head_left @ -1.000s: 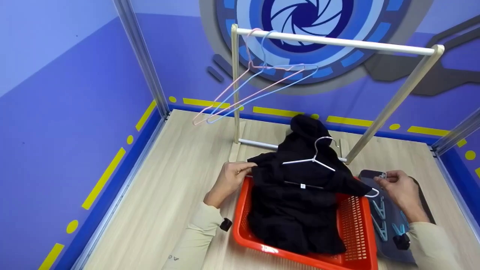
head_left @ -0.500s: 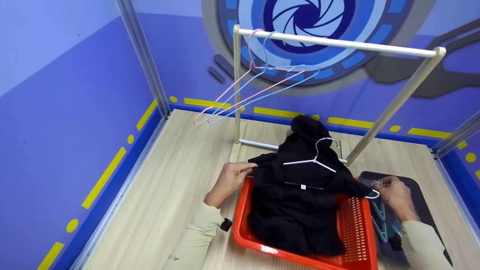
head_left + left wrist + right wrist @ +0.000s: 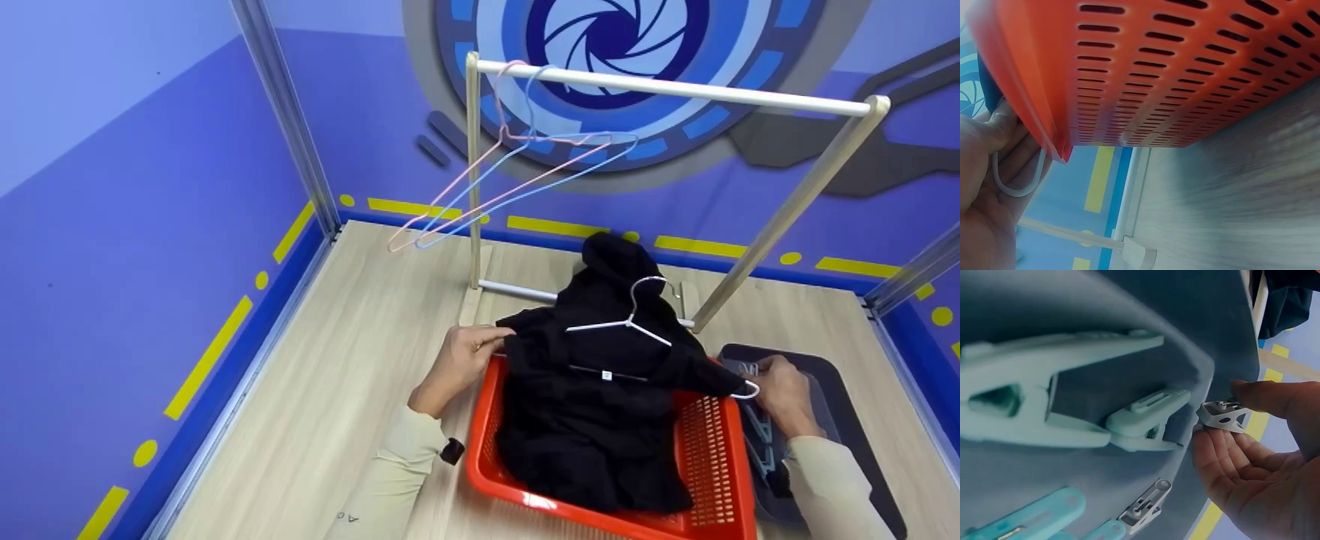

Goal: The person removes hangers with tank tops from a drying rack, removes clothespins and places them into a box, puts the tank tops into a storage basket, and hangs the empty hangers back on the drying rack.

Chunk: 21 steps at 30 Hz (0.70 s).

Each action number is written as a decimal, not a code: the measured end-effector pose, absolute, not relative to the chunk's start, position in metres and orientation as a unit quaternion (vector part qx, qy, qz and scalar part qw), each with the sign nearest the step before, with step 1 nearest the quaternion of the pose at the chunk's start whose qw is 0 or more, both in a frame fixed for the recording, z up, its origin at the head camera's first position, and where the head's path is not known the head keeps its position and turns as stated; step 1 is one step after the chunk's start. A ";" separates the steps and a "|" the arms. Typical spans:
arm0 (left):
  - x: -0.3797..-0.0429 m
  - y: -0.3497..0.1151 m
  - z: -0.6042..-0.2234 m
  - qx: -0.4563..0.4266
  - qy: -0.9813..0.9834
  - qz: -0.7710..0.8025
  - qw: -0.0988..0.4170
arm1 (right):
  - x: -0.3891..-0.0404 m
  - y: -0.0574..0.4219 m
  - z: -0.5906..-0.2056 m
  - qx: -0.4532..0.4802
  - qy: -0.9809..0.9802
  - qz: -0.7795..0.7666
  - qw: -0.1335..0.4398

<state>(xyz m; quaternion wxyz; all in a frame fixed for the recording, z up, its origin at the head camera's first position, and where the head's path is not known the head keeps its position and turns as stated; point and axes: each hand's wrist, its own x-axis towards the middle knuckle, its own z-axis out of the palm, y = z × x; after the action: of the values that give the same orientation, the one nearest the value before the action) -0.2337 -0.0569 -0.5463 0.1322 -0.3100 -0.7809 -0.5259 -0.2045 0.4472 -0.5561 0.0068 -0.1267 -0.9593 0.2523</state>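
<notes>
A black garment (image 3: 592, 450) with a white neck label lies over the red basket (image 3: 712, 465). Through it runs a white hanger (image 3: 628, 322), its hook resting on the fabric. My left hand (image 3: 466, 352) pinches the garment's left shoulder; in the left wrist view a white hanger end (image 3: 1018, 194) loops across its fingers. Between thumb and fingers of my right hand (image 3: 787, 394) sits a small grey-white clothespin (image 3: 1223, 415). That hand is close by the hanger's right end, which pokes out past the cloth. Larger pale green clothespins (image 3: 1027, 394) lie below it.
A dark tray (image 3: 847, 420) with several clothespins stands right of the basket. Behind is a drying rack (image 3: 675, 86), where a pink hanger (image 3: 498, 105) and a blue hanger (image 3: 529, 101) hang at the left. Purple-blue walls enclose the wooden tabletop (image 3: 360, 322).
My right hand, with the clothespin, has moved left and slightly toward me, up to the hanger's right end. The left hand and the garment have stayed put.
</notes>
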 end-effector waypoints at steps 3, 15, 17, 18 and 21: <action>-0.234 -0.057 -0.546 -0.310 -0.780 -0.528 0.129 | -0.206 0.447 -0.558 -0.116 -0.963 0.244 0.009; -0.234 -0.058 -0.544 -0.310 -0.786 -0.517 0.138 | -0.204 0.450 -0.563 -0.099 -0.972 0.215 0.007; -0.234 -0.058 -0.544 -0.308 -0.786 -0.519 0.136 | -0.204 0.450 -0.563 -0.101 -0.972 0.213 -0.003; -0.234 -0.058 -0.544 -0.307 -0.787 -0.518 0.135 | -0.203 0.450 -0.563 -0.103 -0.972 0.213 -0.008; -0.234 -0.057 -0.544 -0.306 -0.787 -0.518 0.137 | -0.203 0.449 -0.563 -0.116 -0.969 0.215 -0.022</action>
<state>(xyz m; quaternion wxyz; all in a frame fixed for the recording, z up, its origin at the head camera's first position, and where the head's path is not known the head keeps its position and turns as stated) -0.2340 -0.0571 -0.5442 0.1368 -0.3061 -0.7868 -0.5182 -0.2031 0.4491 -0.5626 -0.0223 -0.1161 -0.9694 0.2151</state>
